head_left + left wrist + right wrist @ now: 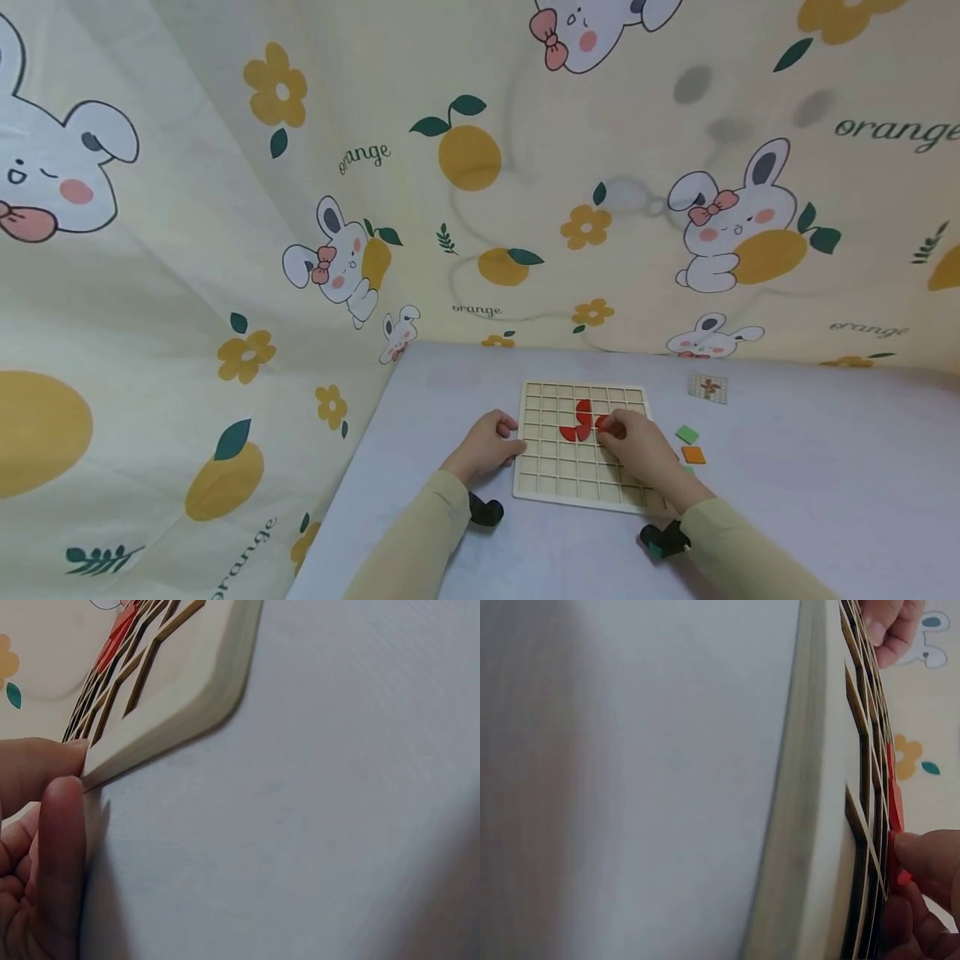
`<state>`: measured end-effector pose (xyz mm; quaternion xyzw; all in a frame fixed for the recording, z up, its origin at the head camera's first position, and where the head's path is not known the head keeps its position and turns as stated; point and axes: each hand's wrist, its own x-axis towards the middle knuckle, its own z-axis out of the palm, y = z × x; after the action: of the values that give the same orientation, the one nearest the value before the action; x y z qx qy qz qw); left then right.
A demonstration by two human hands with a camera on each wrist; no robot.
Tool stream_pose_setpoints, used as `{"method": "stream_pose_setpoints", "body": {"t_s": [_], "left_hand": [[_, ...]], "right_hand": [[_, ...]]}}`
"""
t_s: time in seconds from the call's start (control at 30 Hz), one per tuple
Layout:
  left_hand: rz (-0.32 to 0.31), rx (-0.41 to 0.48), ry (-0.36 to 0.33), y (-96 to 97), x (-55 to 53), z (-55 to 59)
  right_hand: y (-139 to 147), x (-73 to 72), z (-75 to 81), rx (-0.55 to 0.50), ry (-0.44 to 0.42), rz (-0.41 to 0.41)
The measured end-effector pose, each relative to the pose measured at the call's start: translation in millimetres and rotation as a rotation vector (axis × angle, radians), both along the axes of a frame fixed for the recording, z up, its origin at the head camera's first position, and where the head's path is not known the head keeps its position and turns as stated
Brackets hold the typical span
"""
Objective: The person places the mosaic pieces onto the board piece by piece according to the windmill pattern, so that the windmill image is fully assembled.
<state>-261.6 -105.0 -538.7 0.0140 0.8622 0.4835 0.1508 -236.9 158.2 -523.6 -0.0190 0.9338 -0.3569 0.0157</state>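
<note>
Grip first, head view: left hand (486,446) is curling its fingers against the left edge of the wooden grid board (582,446), thumb on top, steadying it on the pale desk (810,500). Right hand (637,450) is reaching over the board's right half, fingertips pinching a red piece (602,422) at a cell near the middle. Two more red pieces (579,421) are sitting in neighbouring cells just left of it; the remaining cells visible are showing bare wood. Both forearms are coming in from the bottom edge in beige sleeves. A green tile (686,434) and an orange tile (693,455) are lying on the desk just right of the board; a small pattern card (708,387) is lying beyond them.

Left wrist view: thumb and a finger are clamping the board's edge (161,712), the board's rounded corner resting on the desk.

Right wrist view: fingertips (930,859) are closing on the red piece (895,806), which is standing half-tilted over the grid; the left hand (889,626) is showing at the far edge.
</note>
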Motion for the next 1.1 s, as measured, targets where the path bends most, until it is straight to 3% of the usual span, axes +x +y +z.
{"method": "stream_pose_setpoints", "body": {"t_s": [0.37,0.53,0.8,1.1], "left_hand": [[-0.008,-0.015,0.023,3.9,-1.7,2.8],[0.005,-0.015,0.010,2.3,0.1,0.5],[0.004,-0.009,0.001,0.7,1.0,-1.6],[0.001,-0.012,0.002,-0.6,-0.7,-0.4]], "right_hand": [[-4.5,-0.5,9.4,0.000,0.047,0.026],[-10.5,-6.6,3.6,0.034,0.043,0.098],[-18.2,-9.0,-3.0,0.075,0.033,0.123],[-2.9,-6.1,5.9,0.017,0.038,0.123]]}}
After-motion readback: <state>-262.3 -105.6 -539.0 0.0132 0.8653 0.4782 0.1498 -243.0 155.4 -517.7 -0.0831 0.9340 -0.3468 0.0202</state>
